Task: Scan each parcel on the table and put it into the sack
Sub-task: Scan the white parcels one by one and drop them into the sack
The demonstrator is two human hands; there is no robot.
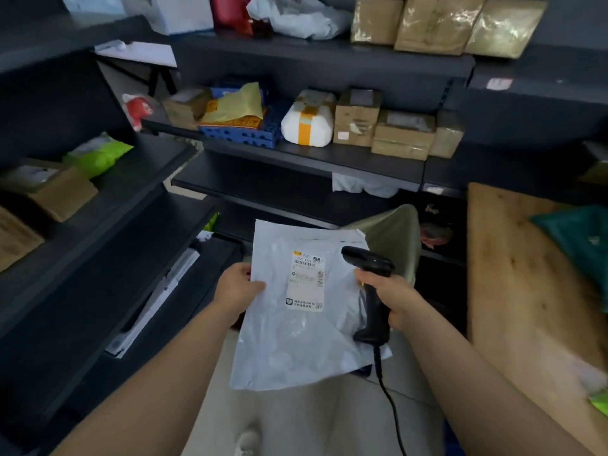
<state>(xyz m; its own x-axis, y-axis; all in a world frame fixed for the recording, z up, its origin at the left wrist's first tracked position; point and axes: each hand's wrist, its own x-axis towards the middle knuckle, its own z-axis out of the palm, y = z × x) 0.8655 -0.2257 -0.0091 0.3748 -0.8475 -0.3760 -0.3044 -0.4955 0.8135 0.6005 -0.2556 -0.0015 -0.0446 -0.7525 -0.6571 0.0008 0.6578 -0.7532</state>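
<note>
The parcel (296,340) hung from the left hand (237,288), pinched at its left edge a little above mid-height. The thumb lay on the front face and the fingers were hidden behind. Most of the bag spread to the right of and below that pinch, and its top corners rose above it. It was a flat, pale grey-white plastic mailer, glossy and wrinkled, with a white printed label (307,279) carrying barcodes just right of the thumb.

The parcel's right side passed behind the right hand (393,299), whose fingers were wrapped round the handle of a black scanner (370,260). The scanner's head stood above the fist, in front of the parcel's upper right part and angled left toward the label. A black cable (390,399) dropped from the handle below the fist.

Both bare forearms reached forward. Beyond the scanner hand stood an olive-green sack (396,232), and to that hand's right lay the wooden table (526,291) with a teal package (582,238) on it.
</note>
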